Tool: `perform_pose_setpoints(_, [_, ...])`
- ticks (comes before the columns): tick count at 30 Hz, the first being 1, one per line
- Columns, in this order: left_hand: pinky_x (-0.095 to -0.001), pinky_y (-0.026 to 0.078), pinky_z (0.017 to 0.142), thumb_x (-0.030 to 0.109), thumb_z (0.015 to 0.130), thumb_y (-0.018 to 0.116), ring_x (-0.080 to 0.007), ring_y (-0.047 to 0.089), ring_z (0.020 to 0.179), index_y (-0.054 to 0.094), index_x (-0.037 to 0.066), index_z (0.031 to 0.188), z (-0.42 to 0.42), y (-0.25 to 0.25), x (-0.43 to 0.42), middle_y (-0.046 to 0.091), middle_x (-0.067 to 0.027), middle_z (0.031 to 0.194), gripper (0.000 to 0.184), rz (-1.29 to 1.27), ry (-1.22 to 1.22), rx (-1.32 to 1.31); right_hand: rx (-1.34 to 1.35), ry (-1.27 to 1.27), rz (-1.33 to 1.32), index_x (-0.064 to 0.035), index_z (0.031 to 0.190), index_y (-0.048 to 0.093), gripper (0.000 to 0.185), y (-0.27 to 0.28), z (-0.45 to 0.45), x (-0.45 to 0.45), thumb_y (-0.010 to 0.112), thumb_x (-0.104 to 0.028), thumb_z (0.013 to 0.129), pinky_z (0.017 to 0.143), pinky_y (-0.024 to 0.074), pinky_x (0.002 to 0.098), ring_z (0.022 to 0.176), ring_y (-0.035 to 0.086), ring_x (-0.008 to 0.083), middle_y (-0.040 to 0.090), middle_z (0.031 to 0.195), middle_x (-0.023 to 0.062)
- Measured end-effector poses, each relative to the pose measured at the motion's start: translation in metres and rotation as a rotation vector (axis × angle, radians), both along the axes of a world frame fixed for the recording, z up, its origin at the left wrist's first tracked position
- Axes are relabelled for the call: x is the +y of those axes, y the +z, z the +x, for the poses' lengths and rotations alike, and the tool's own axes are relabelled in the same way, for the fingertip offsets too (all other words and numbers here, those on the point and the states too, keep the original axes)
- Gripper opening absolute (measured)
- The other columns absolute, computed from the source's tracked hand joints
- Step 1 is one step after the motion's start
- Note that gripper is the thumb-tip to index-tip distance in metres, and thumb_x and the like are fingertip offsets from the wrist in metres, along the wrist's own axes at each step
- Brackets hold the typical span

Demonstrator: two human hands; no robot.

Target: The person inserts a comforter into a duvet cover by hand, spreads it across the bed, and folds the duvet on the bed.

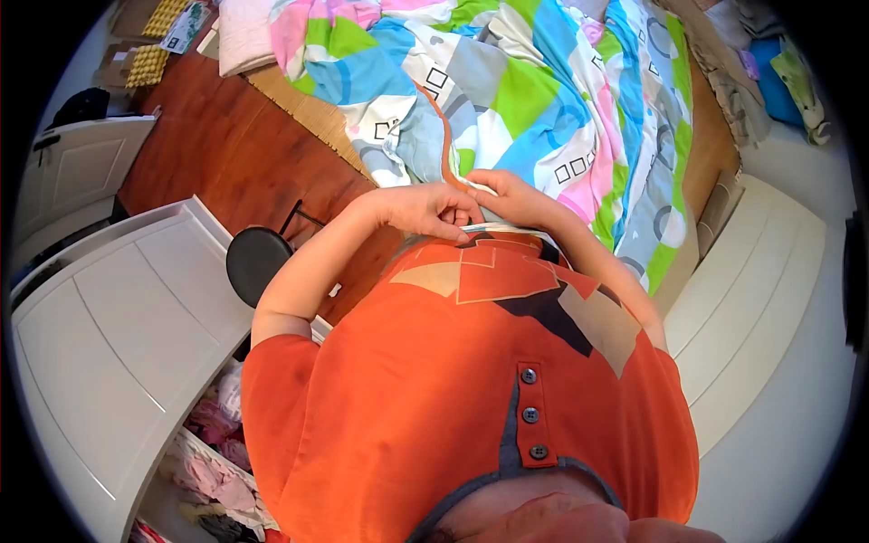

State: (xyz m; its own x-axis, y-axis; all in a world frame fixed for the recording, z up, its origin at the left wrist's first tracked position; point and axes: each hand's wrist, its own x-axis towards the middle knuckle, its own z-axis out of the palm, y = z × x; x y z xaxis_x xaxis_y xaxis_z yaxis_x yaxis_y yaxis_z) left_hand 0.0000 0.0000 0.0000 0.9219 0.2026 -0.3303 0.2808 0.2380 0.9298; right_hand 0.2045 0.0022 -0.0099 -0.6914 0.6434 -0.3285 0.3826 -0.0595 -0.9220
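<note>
A colourful patterned quilt cover (543, 100) lies rumpled, with an orange-brown strip (444, 136) running along it down to my hands. My left hand (434, 210) is closed at the near edge of the cover, its fingers curled inward in front of my waist. Beside it, my right hand (510, 197) pinches the cover's edge, fingers pressed together. The two hands almost touch. The piece of cloth between them is small and partly hidden by the fingers.
The cover lies on a bed with a woven mat (312, 122). A black round stool (258, 266) stands on the wooden floor (226, 136) at the left. Nearby are a white cabinet (118, 317) and clothes (213, 480). A white panel (765, 271) is at the right.
</note>
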Motion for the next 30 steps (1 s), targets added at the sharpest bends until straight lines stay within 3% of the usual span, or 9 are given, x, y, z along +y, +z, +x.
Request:
perform_pose_setpoints(3, [-0.0285, 0.043, 0.060, 0.008, 0.083, 0.054, -0.0184, 0.055, 0.066, 0.058, 0.005, 0.098, 0.002, -0.007, -0.018, 0.061, -0.0068, 0.080, 0.016, 0.087, 0.158, -0.045, 0.033, -0.002, -0.023, 0.0005, 0.097, 0.054, 0.025, -0.002, 0.006, -0.011, 0.047, -0.021, 0.087, 0.073, 0.0420, 0.0310, 0.078, 0.053, 0.0201, 0.058, 0.086, 0.0147])
perform_pose_setpoints(5, [-0.0307, 0.043, 0.058, 0.005, 0.078, 0.056, -0.0232, 0.055, 0.066, 0.059, 0.004, 0.092, -0.005, -0.006, -0.022, 0.057, -0.0105, 0.074, 0.014, 0.521, 0.361, -0.058, 0.034, 0.081, -0.119, 0.0010, 0.091, 0.053, 0.023, -0.010, -0.001, -0.006, 0.047, -0.021, 0.087, 0.067, 0.0404, 0.0305, 0.072, 0.047, 0.0158, 0.054, 0.076, 0.0105])
perform_pose_setpoints(9, [-0.0333, 0.042, 0.063, 0.009, 0.076, 0.060, -0.0285, 0.054, 0.067, 0.059, 0.005, 0.086, -0.007, -0.004, -0.027, 0.055, -0.0123, 0.073, 0.011, 0.915, 0.664, -0.001, -0.056, 0.049, -0.394, 0.0012, 0.088, 0.054, 0.024, 0.014, -0.002, -0.005, 0.049, -0.022, 0.087, 0.062, 0.0404, 0.0298, 0.067, 0.045, 0.0132, 0.052, 0.071, 0.0082])
perform_pose_setpoints(13, [-0.0329, 0.040, 0.063, 0.015, 0.072, 0.067, -0.0277, 0.053, 0.067, 0.059, 0.007, 0.086, 0.004, 0.000, -0.031, 0.055, -0.0092, 0.072, 0.019, 0.673, 0.739, 0.029, -0.019, 0.050, 0.013, -0.0008, 0.096, 0.055, 0.021, 0.005, -0.001, -0.017, 0.052, -0.015, 0.081, 0.069, 0.0443, 0.0332, 0.078, 0.058, 0.0267, 0.060, 0.084, 0.0171])
perform_pose_setpoints(14, [-0.0349, 0.042, 0.062, 0.017, 0.069, 0.069, -0.0290, 0.054, 0.066, 0.059, 0.005, 0.085, 0.001, 0.006, -0.024, 0.056, -0.0104, 0.070, 0.022, 0.657, 0.650, 0.037, -0.065, 0.051, 0.061, -0.0022, 0.097, 0.056, 0.021, 0.009, 0.001, -0.018, 0.050, -0.012, 0.079, 0.069, 0.0448, 0.0359, 0.080, 0.058, 0.0337, 0.060, 0.086, 0.0202])
perform_pose_setpoints(17, [-0.0356, 0.044, 0.057, 0.021, 0.070, 0.068, -0.0296, 0.057, 0.066, 0.060, 0.006, 0.085, -0.005, -0.023, -0.012, 0.058, -0.0117, 0.068, 0.023, 0.729, 0.418, -0.019, -0.201, 0.061, 0.045, -0.0028, 0.097, 0.056, 0.021, 0.037, 0.000, -0.018, 0.050, -0.012, 0.079, 0.066, 0.0447, 0.0378, 0.076, 0.057, 0.0366, 0.059, 0.083, 0.0211])
perform_pose_setpoints(21, [-0.0385, 0.043, 0.059, 0.019, 0.068, 0.069, -0.0313, 0.058, 0.070, 0.061, 0.007, 0.083, -0.005, -0.013, 0.004, 0.060, -0.0137, 0.070, 0.021, 0.678, 0.123, 0.163, -0.270, 0.092, 0.112, -0.0036, 0.096, 0.056, 0.020, 0.051, 0.011, -0.018, 0.049, -0.012, 0.079, 0.062, 0.0441, 0.0393, 0.072, 0.056, 0.0380, 0.059, 0.079, 0.0207])
perform_pose_setpoints(25, [-0.0388, 0.047, 0.067, 0.031, 0.067, 0.067, -0.0308, 0.060, 0.075, 0.063, 0.011, 0.086, -0.012, -0.048, 0.027, 0.063, -0.0113, 0.079, 0.028, 0.873, -0.103, 0.563, -0.358, 0.077, 0.167, -0.0032, 0.093, 0.056, 0.018, 0.097, 0.033, -0.008, 0.054, -0.014, 0.080, 0.062, 0.0435, 0.0403, 0.073, 0.056, 0.0381, 0.059, 0.079, 0.0205])
perform_pose_setpoints(30, [-0.0410, 0.048, 0.064, 0.026, 0.068, 0.061, -0.0308, 0.061, 0.077, 0.060, 0.016, 0.098, -0.063, -0.109, 0.056, 0.062, -0.0126, 0.081, 0.032, 1.076, -0.010, 0.907, -0.345, 0.015, 0.207, -0.0033, 0.092, 0.055, 0.021, 0.112, 0.048, -0.016, 0.062, -0.016, 0.077, 0.062, 0.0434, 0.0366, 0.072, 0.056, 0.0355, 0.059, 0.077, 0.0194])
